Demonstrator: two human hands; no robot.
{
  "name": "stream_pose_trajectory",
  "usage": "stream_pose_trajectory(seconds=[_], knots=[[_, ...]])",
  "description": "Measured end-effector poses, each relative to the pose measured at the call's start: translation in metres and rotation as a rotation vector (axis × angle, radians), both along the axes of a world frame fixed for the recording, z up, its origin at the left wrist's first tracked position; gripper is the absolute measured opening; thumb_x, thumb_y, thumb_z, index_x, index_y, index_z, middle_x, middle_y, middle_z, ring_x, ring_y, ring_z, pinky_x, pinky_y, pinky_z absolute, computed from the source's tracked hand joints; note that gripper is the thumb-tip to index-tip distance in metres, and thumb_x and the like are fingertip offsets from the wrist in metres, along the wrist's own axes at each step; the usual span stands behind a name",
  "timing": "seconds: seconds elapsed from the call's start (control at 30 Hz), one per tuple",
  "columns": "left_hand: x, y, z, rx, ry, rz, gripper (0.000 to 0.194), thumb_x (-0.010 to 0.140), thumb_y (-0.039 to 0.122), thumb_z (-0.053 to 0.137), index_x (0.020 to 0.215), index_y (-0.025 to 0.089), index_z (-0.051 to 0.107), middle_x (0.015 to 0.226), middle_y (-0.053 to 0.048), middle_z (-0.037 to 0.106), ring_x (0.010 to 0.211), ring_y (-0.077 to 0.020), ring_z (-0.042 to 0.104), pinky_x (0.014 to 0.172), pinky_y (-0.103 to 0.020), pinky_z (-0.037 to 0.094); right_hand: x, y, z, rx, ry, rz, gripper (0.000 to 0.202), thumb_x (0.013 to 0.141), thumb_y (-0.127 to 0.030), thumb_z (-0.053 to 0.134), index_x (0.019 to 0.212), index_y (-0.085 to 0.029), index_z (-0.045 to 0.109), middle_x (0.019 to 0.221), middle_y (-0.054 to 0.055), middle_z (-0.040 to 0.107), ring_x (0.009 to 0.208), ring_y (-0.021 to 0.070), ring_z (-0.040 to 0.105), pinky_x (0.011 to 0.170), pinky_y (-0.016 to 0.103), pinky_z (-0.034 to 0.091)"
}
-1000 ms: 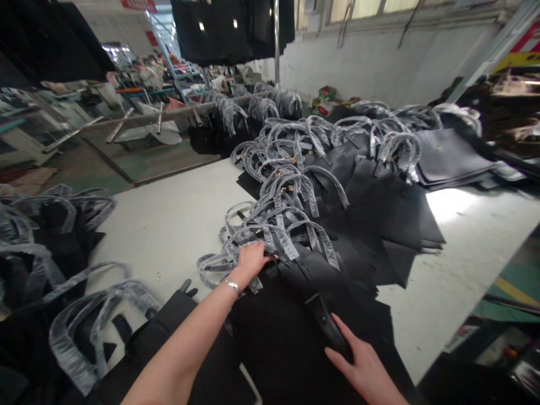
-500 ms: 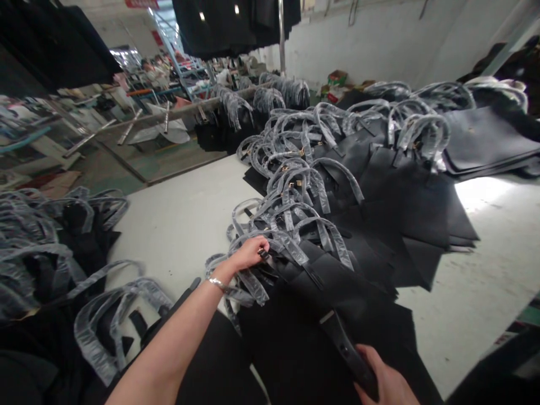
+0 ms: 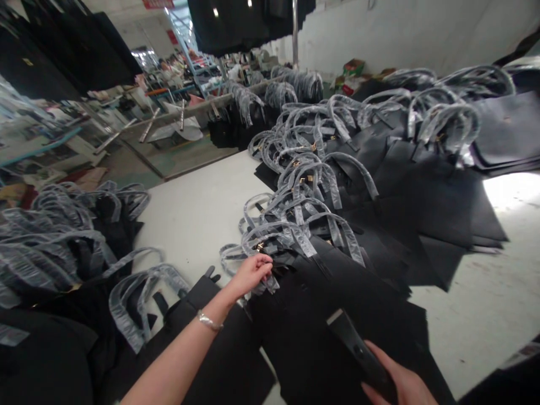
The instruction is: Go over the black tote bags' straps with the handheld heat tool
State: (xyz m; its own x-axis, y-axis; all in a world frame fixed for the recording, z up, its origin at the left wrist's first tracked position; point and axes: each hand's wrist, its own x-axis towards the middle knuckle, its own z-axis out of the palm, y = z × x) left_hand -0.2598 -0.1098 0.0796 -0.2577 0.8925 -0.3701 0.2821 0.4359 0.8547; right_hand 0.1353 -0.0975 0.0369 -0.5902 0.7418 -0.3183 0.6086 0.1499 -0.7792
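My left hand (image 3: 252, 274), with a silver bracelet (image 3: 210, 321) on the wrist, is over the top edge of a black bag (image 3: 312, 320). Its fingers are curled together beside a plastic-wrapped handle (image 3: 270, 284); what they pinch, if anything, is hidden. A gold-coloured clasp (image 3: 260, 247) shows just above the fingers. My right hand (image 3: 403, 376) is wrapped round a black hand tool (image 3: 356, 346) shaped like a hair clipper, with a flat pale tip. The tool points up and left over the bag's dark front, apart from the left hand.
Overlapping black bags with plastic-wrapped handles (image 3: 350, 163) fan back along the white table (image 3: 189, 208). More wrapped handles (image 3: 63, 247) and bags crowd the left. Black bags hang (image 3: 248, 28) above a rail, with a metal post (image 3: 295, 36) beside them. Workbenches stand farther back.
My left hand has come down and slightly nearer, off the gold clasp it was touching. The right hand still holds the tool. The view has shifted a little left.
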Motion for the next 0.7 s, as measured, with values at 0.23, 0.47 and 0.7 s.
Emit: stream_pose_trajectory(seconds=[0.23, 0.47, 0.7], knots=[[0.085, -0.069, -0.035, 0.021, -0.570, 0.360, 0.043, 0.071, 0.039, 0.077, 0.099, 0.016, 0.054, 0.089, -0.009, 0.072, 0.067, -0.0130, 0.063, 0.063, -0.025, 0.047, -0.022, 0.023, 0.051, -0.148, -0.039, 0.149, 0.064, 0.077, -0.035, 0.069, 0.138, -0.022, 0.055, 0.129, 0.009, 0.067, 0.120, 0.0322, 0.060, 0.101, 0.039, 0.047], [0.146, -0.070, -0.051, 0.209, -0.534, 0.454, 0.027, 0.075, 0.026, 0.072, 0.100, 0.018, 0.065, 0.085, -0.005, 0.073, 0.075, -0.0163, 0.066, 0.070, -0.027, 0.049, -0.057, 0.033, 0.088, -0.196, -0.009, 0.243, 0.057, 0.075, -0.033, 0.071, 0.130, -0.021, 0.062, 0.106, 0.006, 0.075, 0.100, 0.0290, 0.069, 0.088, 0.034, 0.052], [0.167, -0.073, -0.056, 0.280, -0.366, 0.467, 0.022, 0.080, 0.020, 0.066, 0.101, 0.022, 0.073, 0.099, -0.005, 0.074, 0.093, -0.0226, 0.069, 0.085, -0.034, 0.053, -0.070, 0.037, 0.093, -0.406, -0.020, 0.245, 0.059, 0.082, -0.038, 0.064, 0.136, -0.016, 0.053, 0.061, -0.004, 0.061, 0.048, 0.0141, 0.058, 0.046, 0.022, 0.044]])
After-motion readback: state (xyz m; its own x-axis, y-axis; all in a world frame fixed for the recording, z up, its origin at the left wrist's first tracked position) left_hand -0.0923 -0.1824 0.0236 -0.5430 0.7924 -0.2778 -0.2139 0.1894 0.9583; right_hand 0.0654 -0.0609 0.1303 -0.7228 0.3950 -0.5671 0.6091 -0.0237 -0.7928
